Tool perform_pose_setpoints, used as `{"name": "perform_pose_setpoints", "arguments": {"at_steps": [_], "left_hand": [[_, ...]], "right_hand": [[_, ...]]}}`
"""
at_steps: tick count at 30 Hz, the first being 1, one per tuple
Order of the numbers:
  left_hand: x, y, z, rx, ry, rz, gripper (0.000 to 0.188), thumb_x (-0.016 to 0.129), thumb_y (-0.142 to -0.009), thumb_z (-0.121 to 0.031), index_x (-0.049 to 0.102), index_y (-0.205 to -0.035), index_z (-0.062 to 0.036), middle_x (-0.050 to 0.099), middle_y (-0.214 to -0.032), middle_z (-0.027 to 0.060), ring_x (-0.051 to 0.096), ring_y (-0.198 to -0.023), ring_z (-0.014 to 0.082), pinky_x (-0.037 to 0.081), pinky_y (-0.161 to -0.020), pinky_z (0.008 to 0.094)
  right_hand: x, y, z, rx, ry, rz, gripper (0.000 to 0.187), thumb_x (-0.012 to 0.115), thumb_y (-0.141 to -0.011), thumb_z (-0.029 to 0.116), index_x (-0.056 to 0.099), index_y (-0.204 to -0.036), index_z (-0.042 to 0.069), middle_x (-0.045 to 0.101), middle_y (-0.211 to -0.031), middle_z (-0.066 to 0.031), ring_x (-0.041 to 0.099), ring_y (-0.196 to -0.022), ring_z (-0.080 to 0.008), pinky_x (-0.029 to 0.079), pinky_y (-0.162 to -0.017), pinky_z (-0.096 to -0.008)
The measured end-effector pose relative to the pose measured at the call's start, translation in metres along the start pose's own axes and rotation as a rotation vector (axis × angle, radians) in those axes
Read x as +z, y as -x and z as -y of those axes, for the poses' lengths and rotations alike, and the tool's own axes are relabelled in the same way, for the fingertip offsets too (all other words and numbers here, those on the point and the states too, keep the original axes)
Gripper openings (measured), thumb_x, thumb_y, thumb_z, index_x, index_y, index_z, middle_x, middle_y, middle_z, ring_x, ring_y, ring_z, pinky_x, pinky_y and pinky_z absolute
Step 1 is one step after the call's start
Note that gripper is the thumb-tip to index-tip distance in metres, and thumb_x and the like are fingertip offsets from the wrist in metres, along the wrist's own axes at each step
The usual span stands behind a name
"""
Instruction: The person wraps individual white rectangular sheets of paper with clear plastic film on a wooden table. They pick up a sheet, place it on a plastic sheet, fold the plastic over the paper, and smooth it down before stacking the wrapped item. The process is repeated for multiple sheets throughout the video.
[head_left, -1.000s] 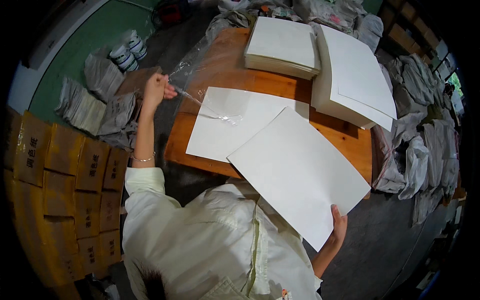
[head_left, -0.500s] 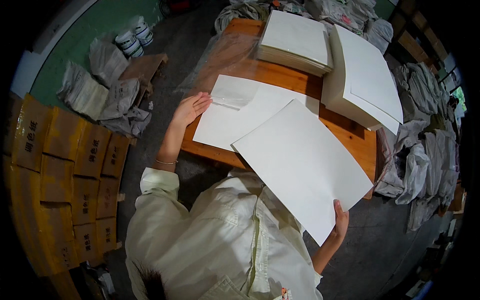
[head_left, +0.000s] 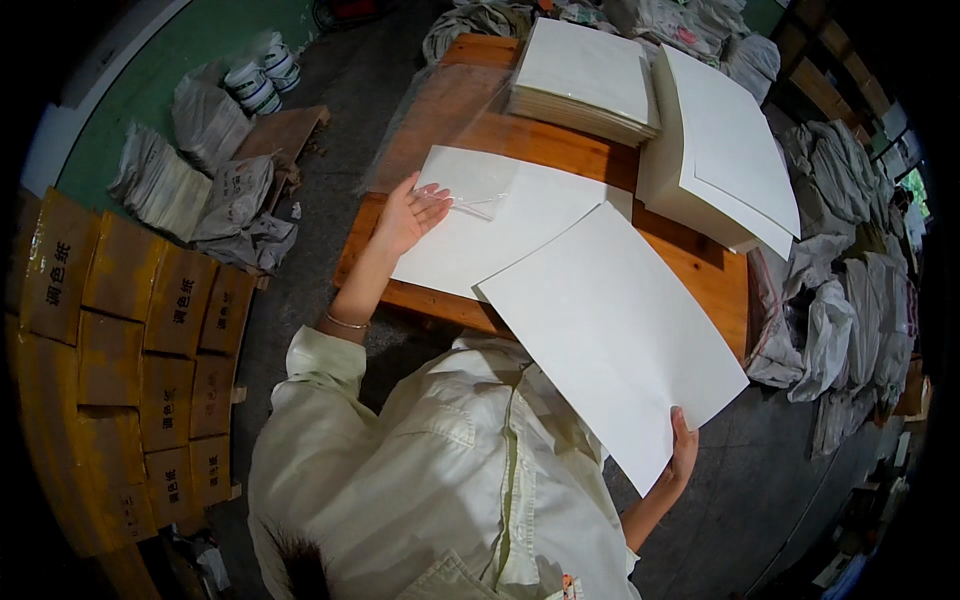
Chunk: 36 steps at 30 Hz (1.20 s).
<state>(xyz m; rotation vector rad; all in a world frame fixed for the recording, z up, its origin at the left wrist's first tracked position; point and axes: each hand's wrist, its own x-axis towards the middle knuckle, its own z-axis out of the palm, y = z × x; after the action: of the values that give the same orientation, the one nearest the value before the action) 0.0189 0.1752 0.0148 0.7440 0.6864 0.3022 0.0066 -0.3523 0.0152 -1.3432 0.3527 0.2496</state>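
With thumb on top, my right hand (head_left: 684,448) grips the lower right edge of a large white paper sheet (head_left: 610,325), which bows slightly and slants across the front of the table. Beneath its far end, another white sheet (head_left: 560,200) lies flat on the wooden table (head_left: 400,293). My left hand (head_left: 413,216) is open, fingers spread and palm turned up, at the left end of that flat sheet. Its fingertips meet the edge of a clear plastic film (head_left: 480,195), which overlaps the sheet; whether they press on it I cannot tell.
Two stacks of white paper stand on the table, one at the back (head_left: 588,75) and a taller one (head_left: 715,150) at the right. Taped cardboard boxes (head_left: 165,300) are piled at the left. Plastic-wrapped bundles (head_left: 835,310) crowd the right side, and white buckets (head_left: 255,88) stand far left.
My left hand has shifted right and spread its fingers over the flat sheet's left end. The sheet in my right hand has barely moved.
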Motion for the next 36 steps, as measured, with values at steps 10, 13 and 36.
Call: {"name": "perform_pose_setpoints", "arguments": {"at_steps": [10,13,36], "left_hand": [[0.017,-0.009,0.002,0.284,-0.475,0.026,0.034,0.054,-0.094,-0.032,0.064,-0.086,-0.0005,0.069,-0.080,0.0102,0.055,-0.058,0.0083,0.038,-0.047,0.0194],[0.035,-0.003,-0.006,0.374,-0.485,0.000,0.033,0.054,-0.094,-0.032,0.064,-0.086,-0.0009,0.069,-0.077,0.0105,0.056,-0.056,0.0079,0.037,-0.047,0.0191],[0.173,-0.048,-0.213,0.752,-0.734,0.232,0.020,0.057,-0.087,-0.024,0.064,-0.076,-0.0093,0.055,-0.058,-0.0011,0.052,-0.051,0.0111,0.043,-0.049,0.0262]], "right_hand": [[-0.007,-0.005,-0.010,-0.006,-0.020,0.070,0.051,0.062,-0.088,0.015,0.041,-0.125,-0.012,0.059,-0.105,-0.0199,0.062,-0.088,-0.0226,0.053,-0.071,-0.0318],[-0.003,0.002,-0.005,0.021,-0.002,0.047,0.050,0.063,-0.088,0.016,0.041,-0.124,-0.012,0.059,-0.105,-0.0191,0.062,-0.087,-0.0219,0.053,-0.072,-0.0315],[-0.010,-0.002,-0.004,-0.083,0.020,-0.025,0.051,0.064,-0.087,0.019,0.045,-0.121,-0.013,0.060,-0.100,-0.0170,0.060,-0.086,-0.0209,0.049,-0.075,-0.0312]]}}
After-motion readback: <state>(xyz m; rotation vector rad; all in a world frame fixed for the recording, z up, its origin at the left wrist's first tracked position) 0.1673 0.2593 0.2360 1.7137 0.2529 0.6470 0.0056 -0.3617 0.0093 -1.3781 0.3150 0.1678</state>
